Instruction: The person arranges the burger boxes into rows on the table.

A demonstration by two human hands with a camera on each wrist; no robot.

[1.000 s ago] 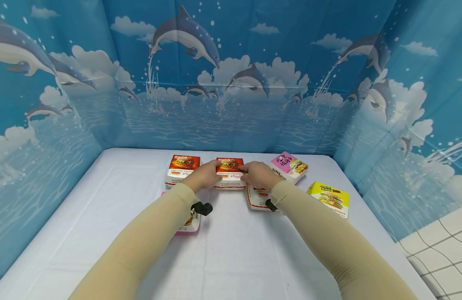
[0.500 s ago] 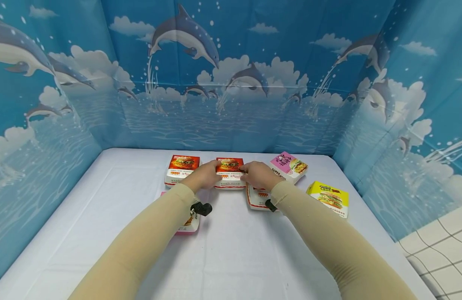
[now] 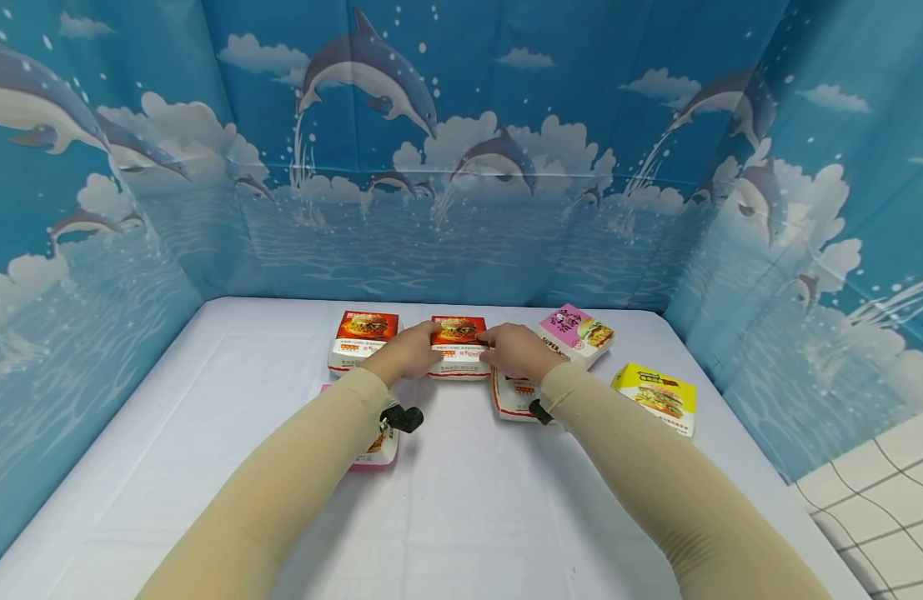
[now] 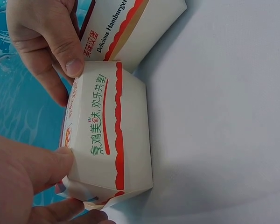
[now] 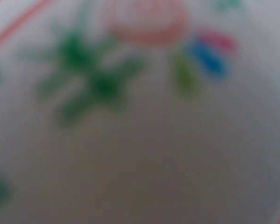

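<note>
A red-and-white burger box (image 3: 459, 343) sits at the back middle of the white table, held between both hands. My left hand (image 3: 405, 353) grips its left end, thumb on the near upper edge. At the right end, my right hand (image 3: 521, 350) holds the corner, thumb on top. The left wrist view shows the box's white side (image 4: 100, 135) with a red wavy band, the left fingers (image 4: 46, 170) at the lower corner and the right thumb (image 4: 74, 66) at the upper one. Under my right wrist stands another burger box (image 3: 512, 398), partly hidden by the sleeve.
Another red burger box (image 3: 366, 337) stands at the left. A pink-edged box (image 3: 378, 454) is partly covered by my left forearm. To the right are a pink-topped box (image 3: 577, 333) and a yellow box (image 3: 659, 398). A dolphin-print curtain (image 3: 461, 225) rises behind the table.
</note>
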